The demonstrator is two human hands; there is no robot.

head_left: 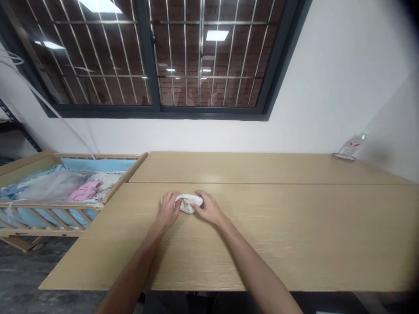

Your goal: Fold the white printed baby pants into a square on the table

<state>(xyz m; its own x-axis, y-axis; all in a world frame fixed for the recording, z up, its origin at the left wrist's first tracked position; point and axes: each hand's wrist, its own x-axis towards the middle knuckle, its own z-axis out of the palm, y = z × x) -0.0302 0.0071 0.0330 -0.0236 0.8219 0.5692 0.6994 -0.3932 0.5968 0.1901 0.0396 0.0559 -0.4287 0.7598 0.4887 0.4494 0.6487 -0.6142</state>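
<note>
A small bunched white cloth (188,203) lies on the light wooden table (294,235), a little left of its middle. My left hand (168,210) grips the cloth's left end with curled fingers. My right hand (208,207) closes over its right end, fingers wrapped on top. Both forearms reach in from the bottom edge of the view.
A wooden baby crib (108,192) stands against the table's left side, holding blue, grey, pink and white fabrics (65,185). A clear plastic item with red marks (349,149) lies at the far right corner by the white wall. A barred window is above.
</note>
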